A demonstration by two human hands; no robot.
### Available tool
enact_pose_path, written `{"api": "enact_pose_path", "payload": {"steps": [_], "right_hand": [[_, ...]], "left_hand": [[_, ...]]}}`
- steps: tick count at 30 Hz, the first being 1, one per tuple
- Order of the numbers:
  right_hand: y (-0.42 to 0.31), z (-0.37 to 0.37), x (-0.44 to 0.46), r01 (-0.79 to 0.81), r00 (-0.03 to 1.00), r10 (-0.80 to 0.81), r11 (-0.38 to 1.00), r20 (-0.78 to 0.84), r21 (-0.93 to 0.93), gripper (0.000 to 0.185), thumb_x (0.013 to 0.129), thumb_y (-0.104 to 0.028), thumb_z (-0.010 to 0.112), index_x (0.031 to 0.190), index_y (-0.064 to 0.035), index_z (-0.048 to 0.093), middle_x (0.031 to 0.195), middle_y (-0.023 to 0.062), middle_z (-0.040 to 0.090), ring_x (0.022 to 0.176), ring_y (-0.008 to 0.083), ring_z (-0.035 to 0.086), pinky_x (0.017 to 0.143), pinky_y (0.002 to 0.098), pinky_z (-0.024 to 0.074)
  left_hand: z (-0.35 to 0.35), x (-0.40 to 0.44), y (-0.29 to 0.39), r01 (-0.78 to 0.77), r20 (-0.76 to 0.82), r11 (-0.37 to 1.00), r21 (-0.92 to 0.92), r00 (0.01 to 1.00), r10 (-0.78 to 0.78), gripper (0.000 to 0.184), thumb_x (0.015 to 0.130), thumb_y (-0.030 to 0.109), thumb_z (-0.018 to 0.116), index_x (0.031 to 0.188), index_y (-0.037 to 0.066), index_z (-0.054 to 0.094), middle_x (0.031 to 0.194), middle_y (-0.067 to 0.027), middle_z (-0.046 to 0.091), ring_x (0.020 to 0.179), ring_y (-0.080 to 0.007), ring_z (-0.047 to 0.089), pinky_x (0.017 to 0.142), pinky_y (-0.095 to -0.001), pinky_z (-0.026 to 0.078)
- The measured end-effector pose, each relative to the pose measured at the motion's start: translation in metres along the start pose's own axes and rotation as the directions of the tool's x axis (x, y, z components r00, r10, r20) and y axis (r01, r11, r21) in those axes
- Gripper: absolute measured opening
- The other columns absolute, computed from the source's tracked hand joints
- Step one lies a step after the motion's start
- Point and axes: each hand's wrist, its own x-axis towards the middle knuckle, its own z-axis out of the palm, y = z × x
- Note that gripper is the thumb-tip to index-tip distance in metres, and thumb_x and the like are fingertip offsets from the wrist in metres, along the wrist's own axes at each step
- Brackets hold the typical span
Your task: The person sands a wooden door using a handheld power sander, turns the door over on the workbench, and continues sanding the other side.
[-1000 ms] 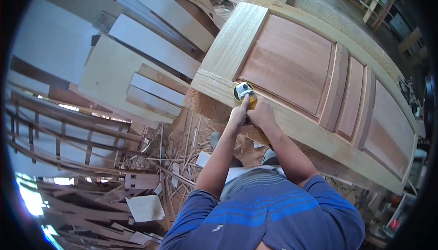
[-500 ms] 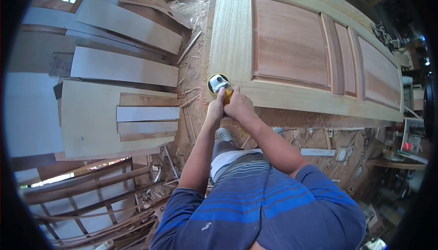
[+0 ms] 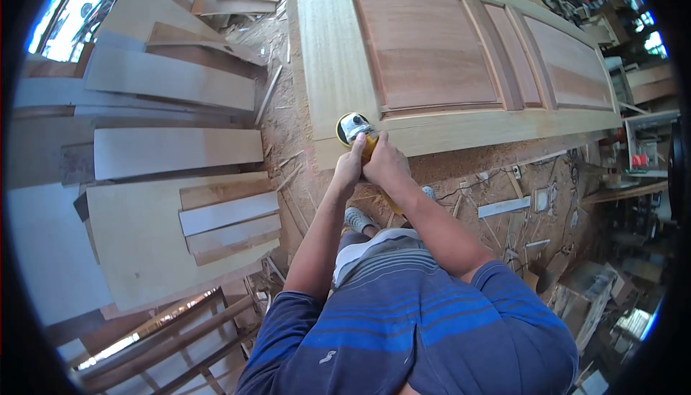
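Both of my hands are closed round a yellow angle grinder [image 3: 370,149] with a silver head and a round, yellow-rimmed disc [image 3: 342,130]. My left hand [image 3: 348,166] grips it close behind the head, thumb along the top. Just to the right, my right hand [image 3: 387,163] wraps the body. The disc sits over the near left corner of a panelled wooden door [image 3: 332,64], which lies flat. I cannot tell whether it touches the wood. Pale wood frames the door's reddish panels [image 3: 432,53].
Several boards and plywood sheets [image 3: 176,154] lie stacked on my left. Wood scraps, sawdust and a dark cord [image 3: 461,187] cover the floor by my feet. A shelf box [image 3: 648,143] holding a red item stands at the right.
My view has turned, so the door appears farther left and the boards tilted. The grinder now shows slightly inward from the door's left edge, still in both hands.
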Motion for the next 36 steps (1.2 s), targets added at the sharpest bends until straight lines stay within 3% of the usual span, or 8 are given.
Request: {"api": "enact_pose_path", "payload": {"steps": [7, 15, 22, 28, 29, 30, 34, 36], "right_hand": [[0.048, -0.035, -0.012, -0.118, 0.99, 0.121, 0.992, -0.077, 0.044, 0.054, 0.095, -0.025, 0.073, 0.132, 0.0035, 0.046, 0.117, 0.0344, 0.073, 0.115, 0.0502, 0.072, 0.102, 0.057, 0.0573], [0.11, -0.057, -0.013, -0.203, 0.937, 0.232, 0.97, -0.261, 0.135, 0.054, 0.097, -0.027, 0.069, 0.134, 0.0071, 0.047, 0.118, 0.0369, 0.072, 0.115, 0.052, 0.071, 0.102, 0.0588, 0.0566], [0.145, -0.07, -0.013, -0.229, 0.908, 0.285, 0.951, -0.307, 0.207, 0.056, 0.097, -0.026, 0.069, 0.135, 0.0086, 0.047, 0.117, 0.0392, 0.071, 0.113, 0.0545, 0.07, 0.099, 0.0597, 0.0564], [0.105, -0.035, -0.015, -0.112, 0.977, 0.136, 0.983, -0.166, 0.142, 0.067, 0.096, -0.03, 0.071, 0.143, 0.0094, 0.045, 0.12, 0.0359, 0.073, 0.115, 0.051, 0.072, 0.101, 0.0564, 0.0579], [0.091, -0.027, -0.014, -0.09, 0.987, 0.104, 0.989, -0.122, 0.117, 0.071, 0.095, -0.031, 0.072, 0.146, 0.0088, 0.043, 0.12, 0.0349, 0.073, 0.115, 0.0496, 0.073, 0.102, 0.0555, 0.0582], [0.076, -0.021, -0.015, -0.057, 0.995, 0.065, 0.993, -0.08, 0.101, 0.072, 0.095, -0.031, 0.073, 0.147, 0.0085, 0.043, 0.121, 0.0344, 0.074, 0.115, 0.0486, 0.074, 0.102, 0.0548, 0.0584], [0.013, 0.005, -0.016, 0.052, 0.994, -0.056, 0.997, 0.091, 0.048, 0.069, 0.093, -0.031, 0.075, 0.142, 0.0054, 0.044, 0.122, 0.031, 0.074, 0.115, 0.0439, 0.076, 0.103, 0.0507, 0.0594], [-0.009, 0.02, -0.014, 0.116, 0.983, -0.123, 0.992, 0.135, 0.059, 0.065, 0.092, -0.029, 0.075, 0.139, 0.0041, 0.045, 0.122, 0.0301, 0.074, 0.116, 0.0437, 0.076, 0.103, 0.0497, 0.0594]], "left_hand": [[0.061, 0.007, 0.0, 0.09, 0.201, 0.994, 0.06, 0.974, -0.1, 0.097, 0.1, 0.079, 0.058, 0.12, -0.016, 0.072, 0.107, -0.0181, 0.075, 0.096, -0.0228, 0.075, 0.085, -0.037, 0.061], [0.132, 0.034, -0.012, 0.057, 0.319, 0.983, 0.175, 0.941, -0.111, 0.104, 0.094, 0.082, 0.063, 0.127, -0.016, 0.07, 0.12, -0.022, 0.074, 0.107, -0.0273, 0.075, 0.091, -0.0393, 0.061], [0.17, 0.041, -0.014, 0.065, 0.307, 0.947, 0.314, 0.937, -0.166, 0.106, 0.093, 0.083, 0.065, 0.129, -0.017, 0.069, 0.122, -0.0236, 0.074, 0.108, -0.0287, 0.074, 0.092, -0.041, 0.06], [0.102, 0.016, -0.018, 0.001, 0.185, 0.982, 0.19, 0.982, -0.037, 0.1, 0.098, 0.078, 0.062, 0.128, -0.017, 0.069, 0.123, -0.0227, 0.074, 0.103, -0.0265, 0.075, 0.087, -0.0365, 0.061], [0.078, 0.017, -0.022, 0.064, 0.159, 0.983, 0.17, 0.983, -0.092, 0.096, 0.1, 0.076, 0.061, 0.129, -0.015, 0.07, 0.123, -0.0218, 0.074, 0.1, -0.0254, 0.076, 0.085, -0.0355, 0.062], [0.061, 0.011, -0.024, -0.02, 0.142, 0.995, 0.097, 0.99, 0.006, 0.092, 0.102, 0.074, 0.059, 0.132, -0.012, 0.07, 0.121, -0.0212, 0.075, 0.1, -0.0249, 0.076, 0.083, -0.0355, 0.063], [-0.011, -0.014, -0.016, -0.001, 0.054, 0.998, 0.055, 0.999, -0.002, 0.08, 0.107, 0.073, 0.049, 0.132, 0.001, 0.069, 0.115, -0.0148, 0.076, 0.101, -0.0211, 0.076, 0.077, -0.0355, 0.064], [-0.035, -0.022, -0.018, -0.068, 0.005, 0.995, -0.078, 0.998, 0.068, 0.077, 0.107, 0.073, 0.049, 0.137, 0.004, 0.066, 0.118, -0.0148, 0.075, 0.1, -0.0218, 0.077, 0.077, -0.0367, 0.065]]}}
